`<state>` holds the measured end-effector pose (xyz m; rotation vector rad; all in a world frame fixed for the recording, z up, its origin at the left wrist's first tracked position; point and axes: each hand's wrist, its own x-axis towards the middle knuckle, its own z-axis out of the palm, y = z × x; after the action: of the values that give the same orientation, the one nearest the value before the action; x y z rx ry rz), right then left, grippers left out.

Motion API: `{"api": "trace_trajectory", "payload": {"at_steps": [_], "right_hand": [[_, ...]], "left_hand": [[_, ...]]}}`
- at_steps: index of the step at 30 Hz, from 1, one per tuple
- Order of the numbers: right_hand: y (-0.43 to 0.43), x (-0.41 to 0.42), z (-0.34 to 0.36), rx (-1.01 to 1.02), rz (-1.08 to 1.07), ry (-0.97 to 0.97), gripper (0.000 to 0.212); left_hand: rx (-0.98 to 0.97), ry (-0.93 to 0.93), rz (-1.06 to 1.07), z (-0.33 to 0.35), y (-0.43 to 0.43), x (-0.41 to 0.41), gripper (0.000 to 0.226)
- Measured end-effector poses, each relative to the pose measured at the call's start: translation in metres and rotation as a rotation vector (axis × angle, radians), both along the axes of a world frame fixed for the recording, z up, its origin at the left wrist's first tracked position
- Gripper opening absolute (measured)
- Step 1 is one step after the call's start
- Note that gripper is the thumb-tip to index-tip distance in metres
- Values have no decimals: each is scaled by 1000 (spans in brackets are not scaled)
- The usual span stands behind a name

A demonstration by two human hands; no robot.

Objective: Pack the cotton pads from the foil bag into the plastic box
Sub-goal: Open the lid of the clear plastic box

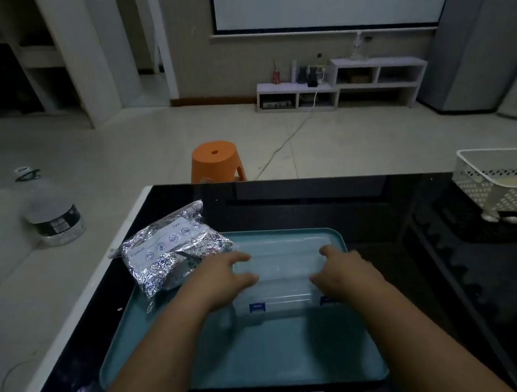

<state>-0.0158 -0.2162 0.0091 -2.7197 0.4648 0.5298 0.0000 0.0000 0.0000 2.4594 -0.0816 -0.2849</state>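
Observation:
A clear plastic box (280, 272) with blue clasps and its lid shut lies on a teal tray (271, 355). My left hand (220, 281) rests on the box's left end, fingers spread over the lid. On the right end lies my right hand (342, 272), its fingers also stretched over the lid. The crumpled foil bag (169, 250), with a white label, lies on the tray's far left corner, just left of my left hand. No cotton pads show.
The tray sits on a glossy black table (384, 212). A white perforated basket (508, 182) stands at the table's right edge. Beyond the far edge is an orange stool (216, 162). A large water bottle (52, 213) stands on the floor at left.

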Motion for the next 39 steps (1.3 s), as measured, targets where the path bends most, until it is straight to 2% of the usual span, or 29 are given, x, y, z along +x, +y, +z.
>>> {"api": "trace_trajectory", "payload": {"at_steps": [2, 4, 8, 13, 25, 31, 39], "right_hand": [[-1, 2, -3, 26, 58, 77, 70], [-2, 2, -2, 54, 77, 113, 72], [-4, 6, -2, 109, 60, 107, 72], [-10, 10, -9, 172, 21, 76, 73], [-11, 13, -9, 222, -23, 89, 74], [-8, 9, -6, 304, -38, 129, 77], [-3, 1, 7, 304, -36, 143, 79]], "left_hand": [[-14, 193, -41, 0, -2, -3, 57], [11, 291, -94, -3, -4, -8, 63], [85, 235, -126, -8, -5, -6, 68], [-7, 239, -97, -12, -4, -5, 67], [-58, 247, -65, -22, -7, 0, 67], [-105, 275, 67, -34, -20, -5, 67], [-30, 233, 109, -32, -29, -10, 70]]}}
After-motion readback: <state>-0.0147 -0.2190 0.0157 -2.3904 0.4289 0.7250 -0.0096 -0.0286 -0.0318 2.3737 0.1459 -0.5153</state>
